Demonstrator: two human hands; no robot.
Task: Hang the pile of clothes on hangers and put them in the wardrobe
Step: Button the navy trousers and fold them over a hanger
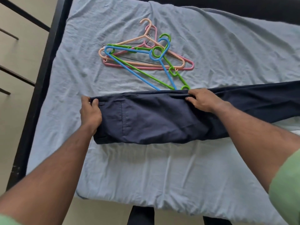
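- Holding a pair of navy trousers (162, 117) flat on the bed, folded lengthwise so the legs run off to my right, out of frame.
- Left hand (90, 111) has the waistband end — thumb on top, fingers tucked round the far corner, so it's pinching the cloth there.
- Right hand (203, 99) is further along the far edge of the trousers, fingers curled over the fold and gripping the fabric.
- A back pocket seam and a belt loop show near my left hand, facing up.
- Just beyond the trousers sits a tangle of plastic hangers — a blue hanger (138, 62) on top, a green hanger (164, 53) threaded through it, a peach hanger (146, 37) and a pink hanger (186, 65) underneath, plus a thin dark wire one buried in the pile.
- Bottom tips of the blue and green ones are touching or tucked just under the far edge of the trousers, can't tell which.
- All of it lies on a wrinkly light blue sheet (162, 172) over a mattress with a dark bed frame (42, 78) along the left side.
- Pale panels with dark bars (24, 78) stand past the frame on the left.
- Green sleeves on both my arms at the bottom corners.
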